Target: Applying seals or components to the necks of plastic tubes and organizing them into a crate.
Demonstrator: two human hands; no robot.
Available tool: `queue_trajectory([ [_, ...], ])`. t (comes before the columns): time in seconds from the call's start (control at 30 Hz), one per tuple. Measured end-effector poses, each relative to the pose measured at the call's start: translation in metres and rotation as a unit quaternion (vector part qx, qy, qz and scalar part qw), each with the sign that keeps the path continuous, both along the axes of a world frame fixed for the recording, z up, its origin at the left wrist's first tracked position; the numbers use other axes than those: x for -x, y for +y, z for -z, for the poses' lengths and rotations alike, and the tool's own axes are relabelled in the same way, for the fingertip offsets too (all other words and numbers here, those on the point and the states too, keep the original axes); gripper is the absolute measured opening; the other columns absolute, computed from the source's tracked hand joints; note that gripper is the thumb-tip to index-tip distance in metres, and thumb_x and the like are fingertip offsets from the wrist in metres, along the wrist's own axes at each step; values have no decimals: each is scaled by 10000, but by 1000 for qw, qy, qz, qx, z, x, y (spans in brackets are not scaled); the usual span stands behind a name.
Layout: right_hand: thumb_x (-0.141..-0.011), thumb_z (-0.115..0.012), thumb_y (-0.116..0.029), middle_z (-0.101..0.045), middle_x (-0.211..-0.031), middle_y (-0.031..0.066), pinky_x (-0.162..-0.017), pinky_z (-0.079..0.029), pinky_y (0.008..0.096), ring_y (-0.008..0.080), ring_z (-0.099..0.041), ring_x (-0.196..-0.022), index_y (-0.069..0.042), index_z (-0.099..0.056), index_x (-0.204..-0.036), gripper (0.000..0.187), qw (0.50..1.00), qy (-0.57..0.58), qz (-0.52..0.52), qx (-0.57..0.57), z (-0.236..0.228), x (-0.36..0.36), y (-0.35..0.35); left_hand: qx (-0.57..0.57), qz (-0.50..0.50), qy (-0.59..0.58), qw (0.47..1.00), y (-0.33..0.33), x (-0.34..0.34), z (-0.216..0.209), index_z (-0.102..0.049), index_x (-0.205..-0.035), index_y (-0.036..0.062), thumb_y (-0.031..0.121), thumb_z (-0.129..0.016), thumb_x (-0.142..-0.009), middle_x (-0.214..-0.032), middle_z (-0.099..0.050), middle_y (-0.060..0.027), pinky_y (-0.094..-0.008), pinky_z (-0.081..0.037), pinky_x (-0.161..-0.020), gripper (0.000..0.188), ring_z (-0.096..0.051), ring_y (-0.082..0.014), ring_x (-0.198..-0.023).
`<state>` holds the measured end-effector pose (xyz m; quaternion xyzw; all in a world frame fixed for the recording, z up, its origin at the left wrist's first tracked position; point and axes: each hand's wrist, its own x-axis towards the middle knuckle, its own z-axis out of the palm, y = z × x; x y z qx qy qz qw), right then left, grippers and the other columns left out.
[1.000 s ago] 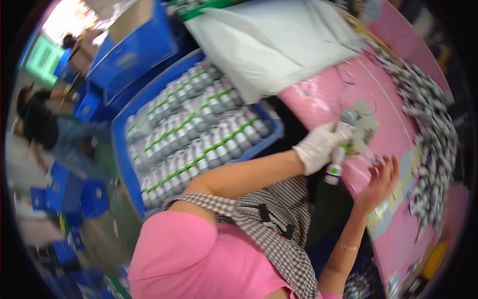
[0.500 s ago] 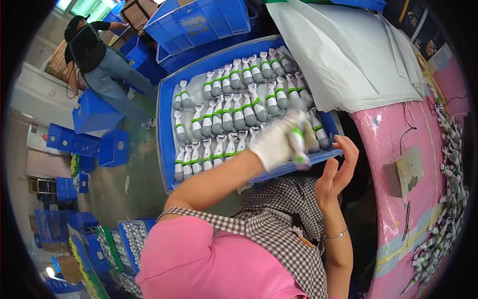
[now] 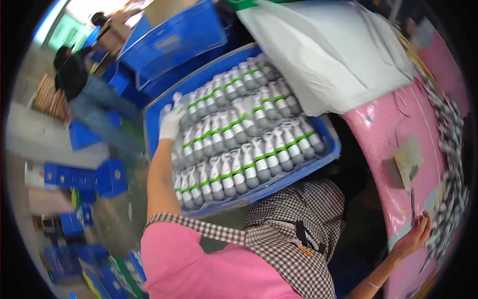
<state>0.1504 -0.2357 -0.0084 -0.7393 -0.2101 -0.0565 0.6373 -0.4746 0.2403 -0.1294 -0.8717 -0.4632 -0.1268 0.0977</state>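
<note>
My left hand (image 3: 171,124), in a white glove, is at the far left end of a blue crate (image 3: 226,203). It is against the leftmost of the small grey-and-white devices with green bands (image 3: 234,130); blur hides its fingertips and any grip. The devices lie side by side in rows, rounded grey ends toward me. My bare right hand (image 3: 413,240) hovers over the pink-covered table (image 3: 368,124), fingers apart and nothing visible in them. It is beside a thin dark tool (image 3: 413,202) and a long heap of similar devices (image 3: 445,199).
White sheets (image 3: 333,60) drape over the table's far end. A small pale block (image 3: 408,162) stands on the pink cover. Larger blue bins (image 3: 174,42) stand beyond the crate. Two people, one in dark clothes (image 3: 74,79), are at the upper left among more blue bins (image 3: 110,178).
My left hand has swung from the crate's right side, where it held a device, to its far left end. My right hand has moved right, from the crate's corner to over the table.
</note>
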Motion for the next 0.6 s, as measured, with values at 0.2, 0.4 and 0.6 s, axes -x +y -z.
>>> queue_trajectory([
  [0.2, -919, -581, -172, -618, -907, -1, -679, -426, 222, 75, -523, -744, -25, -648, -1071, 222, 994, 31, 109, -2, 5, -62, -15, 71, 2, -86, 994, 1, 54, 48, -495, -1286, -3, 93, -412, -936, -1309, -524, -160, -348, -359, -1028, 373, -492, -259, -1204],
  [0.4, -853, -619, -148, -657, -816, 60, -635, -467, 281, 142, -592, -690, -33, -659, -984, 178, 962, -125, 238, 50, 13, -182, -80, -46, -70, 131, 988, -16, 15, 4, -590, -1202, 99, 148, -471, -900, -1155, -608, -132, -356, -450, -924, 328, -553, -303, -1083],
  [0.6, -801, -651, -313, -657, -940, 175, -695, -509, 448, 323, -645, -879, -45, -612, -979, 324, 805, -118, 254, 522, 23, -221, -21, -38, -50, -137, 989, -86, -147, -99, -526, -1265, -11, 114, -536, -914, -1230, -575, -196, -356, -426, -968, 373, -552, -308, -1113],
])
